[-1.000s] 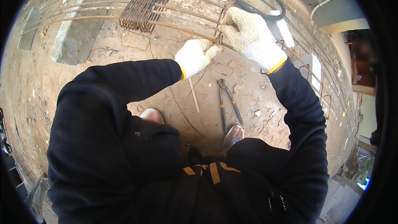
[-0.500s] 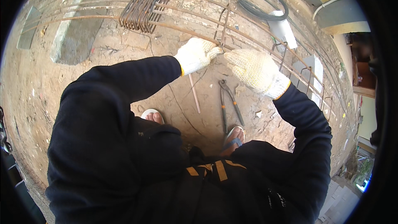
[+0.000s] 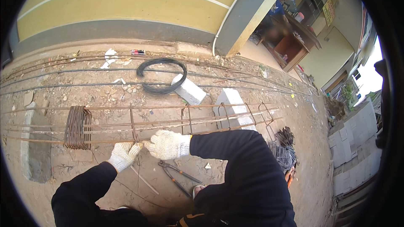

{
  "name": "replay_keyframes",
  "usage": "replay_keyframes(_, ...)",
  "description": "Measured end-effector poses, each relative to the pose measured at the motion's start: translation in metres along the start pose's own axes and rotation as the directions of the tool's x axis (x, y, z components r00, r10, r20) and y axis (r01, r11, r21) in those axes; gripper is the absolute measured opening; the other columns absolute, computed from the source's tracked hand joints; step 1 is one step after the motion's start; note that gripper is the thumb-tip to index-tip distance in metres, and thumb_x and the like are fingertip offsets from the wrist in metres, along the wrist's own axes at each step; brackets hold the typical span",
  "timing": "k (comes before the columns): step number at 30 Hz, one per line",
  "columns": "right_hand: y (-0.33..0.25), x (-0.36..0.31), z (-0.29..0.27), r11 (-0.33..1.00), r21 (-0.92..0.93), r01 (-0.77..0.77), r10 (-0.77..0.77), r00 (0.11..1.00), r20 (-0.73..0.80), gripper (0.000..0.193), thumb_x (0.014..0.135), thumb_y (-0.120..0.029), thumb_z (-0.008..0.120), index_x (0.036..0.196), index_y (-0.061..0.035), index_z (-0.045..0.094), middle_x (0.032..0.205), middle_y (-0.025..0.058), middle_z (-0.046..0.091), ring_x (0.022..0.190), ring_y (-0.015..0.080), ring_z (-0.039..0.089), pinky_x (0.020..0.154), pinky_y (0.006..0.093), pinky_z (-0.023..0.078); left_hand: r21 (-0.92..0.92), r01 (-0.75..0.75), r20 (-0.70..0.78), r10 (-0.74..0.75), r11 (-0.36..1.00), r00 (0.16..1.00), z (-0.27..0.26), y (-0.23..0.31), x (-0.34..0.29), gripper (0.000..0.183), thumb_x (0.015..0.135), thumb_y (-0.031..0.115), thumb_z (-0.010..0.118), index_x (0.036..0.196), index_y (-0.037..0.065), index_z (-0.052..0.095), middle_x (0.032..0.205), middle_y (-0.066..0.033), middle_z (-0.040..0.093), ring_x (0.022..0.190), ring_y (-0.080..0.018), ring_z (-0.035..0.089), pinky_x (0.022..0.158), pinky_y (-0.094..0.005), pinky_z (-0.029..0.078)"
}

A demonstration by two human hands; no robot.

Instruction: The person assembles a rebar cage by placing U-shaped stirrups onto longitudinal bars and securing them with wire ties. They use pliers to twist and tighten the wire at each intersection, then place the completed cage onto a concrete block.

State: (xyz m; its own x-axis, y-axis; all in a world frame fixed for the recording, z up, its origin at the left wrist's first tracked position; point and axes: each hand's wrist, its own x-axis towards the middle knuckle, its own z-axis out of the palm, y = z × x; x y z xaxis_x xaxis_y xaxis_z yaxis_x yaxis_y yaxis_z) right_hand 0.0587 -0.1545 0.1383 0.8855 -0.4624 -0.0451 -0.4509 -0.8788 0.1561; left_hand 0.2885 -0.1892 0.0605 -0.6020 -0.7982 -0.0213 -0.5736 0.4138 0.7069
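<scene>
Both my hands wear cream knitted gloves and meet at the near bar of a long rusty rebar cage. My left hand is closed at a crossing, where an upright stirrup meets the near rebar. Just right of it, my right hand has its fingers drawn together beside the same joint; anything small in its fingertips is hidden. On the dirt below lie end-cutting pincers with orange and dark handles. A thin pale rod rests left of them.
Stirrups hang bunched at the cage's left. Concrete blocks support it. Beyond lie a black wire coil and long bars. Bent metal pieces are heaped right. A person is near a wooden cabinet in back.
My view has tilted up and swung right, bringing the yellow wall and doorway in. Both hands stay at the same stirrup joint, close together.
</scene>
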Motion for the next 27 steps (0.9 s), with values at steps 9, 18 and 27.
replay_keyframes(9, -0.006, 0.000, -0.011, 0.912, 0.151, -0.381, 0.407, 0.884, -0.228, 0.030, 0.086, -0.032, 0.063, 0.100, -0.0053, 0.064, 0.094, 0.0123, 0.065, 0.084, 0.0316, 0.066, 0.072, 0.0457, 0.054, -0.187, -0.010, -0.114, -0.011, 0.982, 0.993, 0.010, 0.004, -0.005, 0.046, 0.101, 0.035, 0.048, 0.077, 0.001, 0.067, 0.066, -0.0179, 0.063, 0.063, -0.0328, 0.063, 0.063, -0.0424, 0.049)
replay_keyframes(18, 0.001, 0.039, -0.003, 0.840, 0.079, -0.537, 0.523, 0.840, 0.146, 0.020, 0.081, -0.019, 0.063, 0.090, -0.0022, 0.067, 0.086, 0.0178, 0.070, 0.079, 0.0360, 0.071, 0.064, 0.0454, 0.056, -0.334, 0.089, -0.034, -0.107, 0.938, 0.994, 0.004, 0.012, -0.006, 0.052, 0.101, 0.038, 0.048, 0.070, 0.001, 0.067, 0.061, -0.0164, 0.063, 0.055, -0.0269, 0.062, 0.059, -0.0375, 0.049)
replay_keyframes(27, 0.030, 0.021, -0.037, 0.911, 0.192, -0.364, 0.368, 0.930, 0.014, 0.024, 0.081, -0.035, 0.068, 0.096, -0.0178, 0.074, 0.128, 0.0190, 0.058, 0.121, 0.0422, 0.052, 0.097, 0.0523, 0.044, -0.286, -0.030, -0.121, -0.005, 0.958, 0.993, 0.016, -0.007, 0.000, 0.050, 0.101, 0.035, 0.052, 0.070, -0.001, 0.068, 0.059, -0.0099, 0.064, 0.050, -0.0166, 0.061, 0.051, -0.0329, 0.048)
